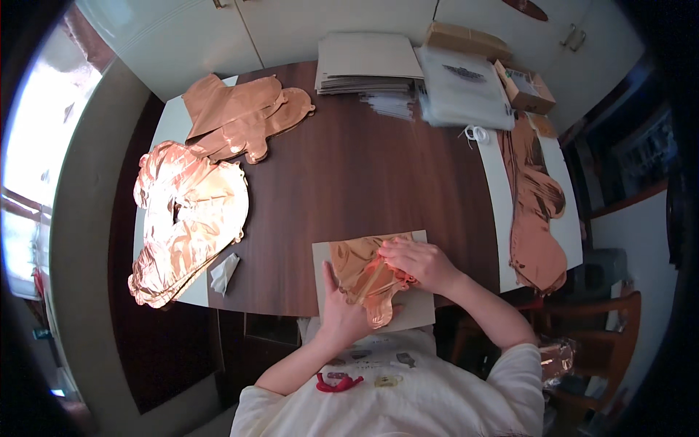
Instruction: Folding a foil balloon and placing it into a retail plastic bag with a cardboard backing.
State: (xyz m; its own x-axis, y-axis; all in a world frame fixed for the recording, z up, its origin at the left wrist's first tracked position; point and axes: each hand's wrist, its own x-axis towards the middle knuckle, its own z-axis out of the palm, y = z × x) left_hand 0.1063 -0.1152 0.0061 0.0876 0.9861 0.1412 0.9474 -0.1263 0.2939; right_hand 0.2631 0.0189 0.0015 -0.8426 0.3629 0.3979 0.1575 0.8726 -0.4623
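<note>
1. Copper-coloured foil, a folded piece (353, 264), lies on a pale grey card (419, 315) at the near edge of the brown counter (364, 175), between my two hands.
2. My left grip (347, 317) comes in low at the card's near left, thumb stretched away from me along the left side; the fingers go out of sight beneath the foil, so I cannot tell how tightly they close.
3. My right grip (422, 264) lies palm down over the foil's right side, fingers together and pointing left, elbow bent outward. Its thumb is hidden; I cannot tell whether it pinches or just presses.
4. Well beyond my right grip, toward the far edge, an open cardboard box (528, 91) has contents too small to make out. Beside it lies a stack of clear plastic bags (466, 98), near a pile of grey cards (368, 62).
5. Dark printing (464, 73) shows on the bags.
6. More foil pieces (191, 207) lie left of my left grip, with a crumpled white scrap (225, 273) between.
</note>
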